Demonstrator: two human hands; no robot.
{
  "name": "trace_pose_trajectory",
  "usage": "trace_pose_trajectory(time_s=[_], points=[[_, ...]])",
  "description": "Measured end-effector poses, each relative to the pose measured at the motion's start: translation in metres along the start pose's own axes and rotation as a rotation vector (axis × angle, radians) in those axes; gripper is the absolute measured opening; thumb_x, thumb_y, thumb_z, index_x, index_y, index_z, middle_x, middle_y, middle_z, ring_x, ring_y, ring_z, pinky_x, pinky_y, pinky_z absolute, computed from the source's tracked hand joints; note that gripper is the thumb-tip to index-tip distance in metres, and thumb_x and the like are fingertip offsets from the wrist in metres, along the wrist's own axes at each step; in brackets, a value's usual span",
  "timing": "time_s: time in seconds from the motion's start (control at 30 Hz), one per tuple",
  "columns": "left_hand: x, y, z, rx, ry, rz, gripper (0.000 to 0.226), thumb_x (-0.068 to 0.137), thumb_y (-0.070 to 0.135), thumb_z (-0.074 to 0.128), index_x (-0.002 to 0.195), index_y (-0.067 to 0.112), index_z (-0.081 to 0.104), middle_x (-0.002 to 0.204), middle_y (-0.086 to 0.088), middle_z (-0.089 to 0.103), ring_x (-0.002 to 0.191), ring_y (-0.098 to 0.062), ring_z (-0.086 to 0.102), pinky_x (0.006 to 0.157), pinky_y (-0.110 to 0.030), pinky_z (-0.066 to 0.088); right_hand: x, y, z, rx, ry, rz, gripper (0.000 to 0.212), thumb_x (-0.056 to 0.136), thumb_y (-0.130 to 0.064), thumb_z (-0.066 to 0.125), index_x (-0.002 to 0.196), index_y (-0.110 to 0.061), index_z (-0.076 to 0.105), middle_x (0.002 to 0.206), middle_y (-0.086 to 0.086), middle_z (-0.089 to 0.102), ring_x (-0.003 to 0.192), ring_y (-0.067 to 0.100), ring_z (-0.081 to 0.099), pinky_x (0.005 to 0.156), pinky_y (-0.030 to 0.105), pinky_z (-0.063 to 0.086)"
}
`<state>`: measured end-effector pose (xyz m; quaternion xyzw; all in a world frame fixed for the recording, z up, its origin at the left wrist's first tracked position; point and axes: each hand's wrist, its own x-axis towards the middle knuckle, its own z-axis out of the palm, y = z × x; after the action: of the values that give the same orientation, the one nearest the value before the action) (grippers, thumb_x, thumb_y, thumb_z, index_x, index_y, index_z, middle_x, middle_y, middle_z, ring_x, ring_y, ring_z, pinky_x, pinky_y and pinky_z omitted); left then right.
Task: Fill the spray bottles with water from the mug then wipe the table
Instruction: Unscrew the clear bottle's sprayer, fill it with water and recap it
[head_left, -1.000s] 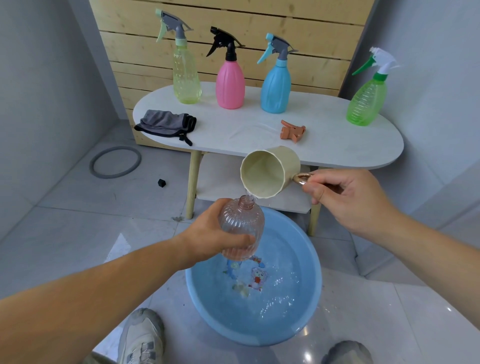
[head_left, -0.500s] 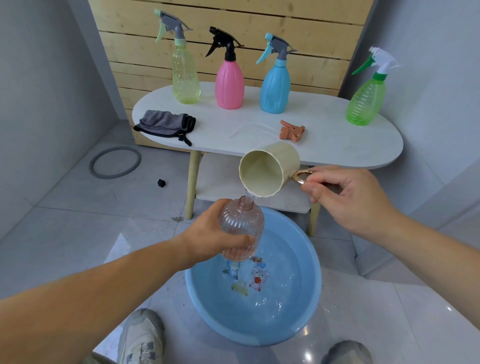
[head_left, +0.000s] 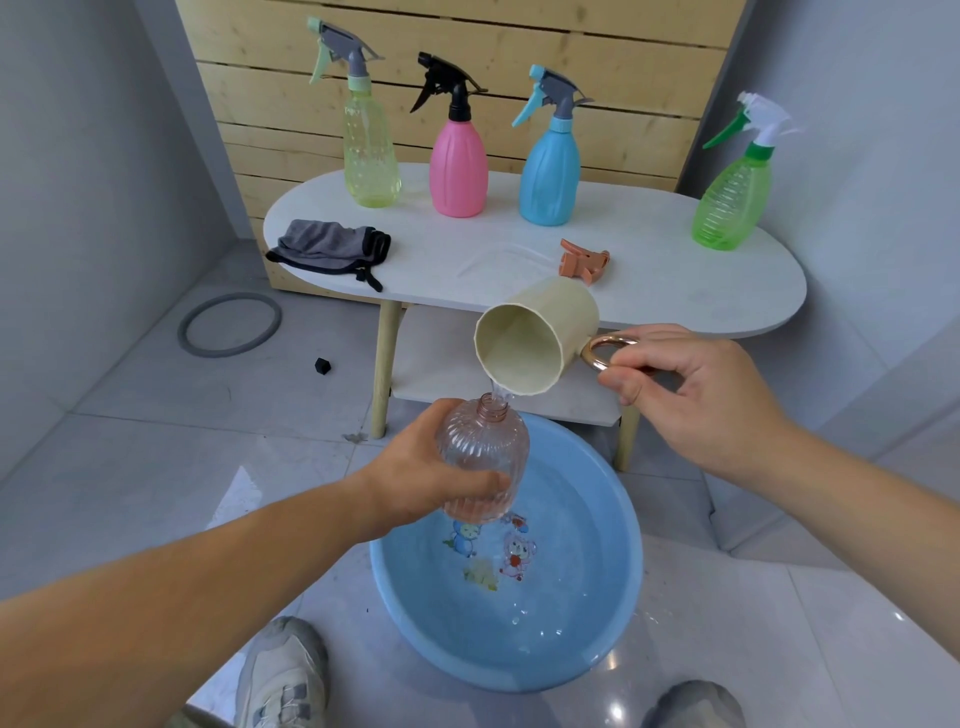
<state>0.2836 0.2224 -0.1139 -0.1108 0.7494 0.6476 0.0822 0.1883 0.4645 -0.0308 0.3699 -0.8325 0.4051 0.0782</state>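
Head view, largest first: one pale tiled floor, glossy near my feet, closed in by grey walls left and right and one slatted wooden panel at the far side. One white oval table stands against that panel with one lower shelf under it. Its right end comes close to the right wall, while the floor to its left lies open. One round blue basin sits on the floor near me, between my two shoes and in front of the table legs, holding water over cartoon pictures.

I count five spray bottles. Four stand capped and upright along the far side of the table: the yellow-green bottle, pink bottle and blue bottle in a row, the green bottle well apart at the right end. The fifth, a clear pinkish bottle, has no cap; my left hand grips its ribbed body, fingers and thumb curled round it, upright over the basin's far rim. One cream mug lies tipped just above its open neck, a thin run of water falling in; my right hand pinches the mug's gold ring handle between thumb and forefinger.

Smaller: one grey cloth crumpled at the table's left near edge, one orange spray head on the tabletop just beyond the mug, one grey ring on the floor to the left, one small black bit near it.
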Motion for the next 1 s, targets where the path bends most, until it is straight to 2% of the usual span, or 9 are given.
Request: trace_pose_trajectory(time_s=[0.1,0.23,0.3,0.43,0.5,0.7,0.8,0.9,1.0], points=[[0.0,0.0,0.0,-0.002,0.003,0.002,0.064,0.074,0.007,0.091,0.124,0.031,0.057,0.107,0.007,0.072,0.094,-0.004,0.072,0.081,-0.027,0.061,0.0,0.001,-0.001,0.005,-0.004,-0.018,0.023,0.086,-0.026,0.065,0.069,-0.041,0.06,0.074,-0.018,0.064,0.097,0.009,0.062,0.087,0.015,0.042],[0.001,-0.001,0.0,0.0,0.001,0.005,0.063,0.075,0.007,0.091,0.123,0.031,0.058,0.107,0.008,0.072,0.095,-0.005,0.073,0.082,-0.028,0.061,0.0,-0.001,0.0,0.0,0.004,-0.031,0.024,0.084,-0.027,0.066,0.07,-0.044,0.059,0.077,-0.01,0.068,0.1,0.011,0.062,0.089,0.019,0.044],[0.001,-0.001,0.0,0.006,0.003,0.006,0.064,0.075,0.008,0.091,0.124,0.031,0.057,0.106,0.008,0.072,0.093,-0.003,0.072,0.081,-0.027,0.061,0.0,-0.001,0.0,-0.024,0.003,-0.062,0.024,0.084,-0.027,0.066,0.072,-0.045,0.058,0.08,-0.011,0.068,0.102,0.011,0.062,0.091,0.021,0.045],[0.0,-0.001,0.001,0.004,-0.005,0.002,0.065,0.075,0.007,0.09,0.125,0.031,0.056,0.107,0.008,0.071,0.092,-0.002,0.072,0.08,-0.026,0.061,-0.001,0.002,0.001,-0.086,-0.007,-0.091,0.009,0.085,-0.027,0.066,0.077,-0.027,0.072,0.084,-0.018,0.066,0.105,0.011,0.061,0.092,0.019,0.044],[0.0,-0.001,0.001,-0.001,-0.007,0.0,0.066,0.075,0.007,0.09,0.126,0.03,0.056,0.108,0.007,0.071,0.093,-0.002,0.072,0.08,-0.026,0.061,-0.001,0.004,0.0,-0.106,-0.014,-0.092,0.014,0.086,-0.027,0.066,0.081,-0.017,0.075,0.083,-0.015,0.067,0.105,0.011,0.06,0.092,0.018,0.043],[0.001,-0.001,0.001,0.0,-0.001,-0.002,0.066,0.075,0.006,0.09,0.126,0.029,0.056,0.11,0.007,0.071,0.094,-0.002,0.072,0.079,-0.024,0.06,0.0,0.006,0.001,-0.134,-0.01,-0.13,0.014,0.087,-0.027,0.065,0.082,-0.017,0.075,0.082,-0.018,0.065,0.109,0.014,0.059,0.091,0.019,0.044],[0.001,-0.001,0.001,0.0,0.002,-0.003,0.066,0.074,0.007,0.091,0.126,0.031,0.056,0.111,0.007,0.071,0.096,-0.003,0.072,0.082,-0.027,0.061,-0.001,0.007,0.002,-0.126,-0.007,-0.137,0.017,0.088,-0.029,0.065,0.082,-0.016,0.075,0.082,-0.008,0.068,0.112,0.018,0.059,0.094,0.019,0.043],[0.001,-0.002,0.001,0.001,0.007,-0.006,0.066,0.074,0.008,0.091,0.125,0.032,0.056,0.111,0.007,0.071,0.098,-0.005,0.072,0.084,-0.029,0.061,-0.001,0.008,0.001,-0.16,-0.001,-0.194,0.019,0.089,-0.029,0.065,0.081,-0.013,0.074,0.073,-0.011,0.06,0.11,0.022,0.059,0.095,0.02,0.042],[0.001,-0.002,0.002,0.0,0.013,-0.007,0.068,0.074,0.007,0.091,0.128,0.029,0.056,0.112,0.006,0.071,0.098,-0.005,0.072,0.083,-0.027,0.061,-0.002,0.009,0.002,-0.218,-0.003,-0.254,0.024,0.091,-0.031,0.063,0.082,-0.011,0.073,0.071,-0.006,0.061,0.109,0.023,0.058,0.098,0.021,0.043]])
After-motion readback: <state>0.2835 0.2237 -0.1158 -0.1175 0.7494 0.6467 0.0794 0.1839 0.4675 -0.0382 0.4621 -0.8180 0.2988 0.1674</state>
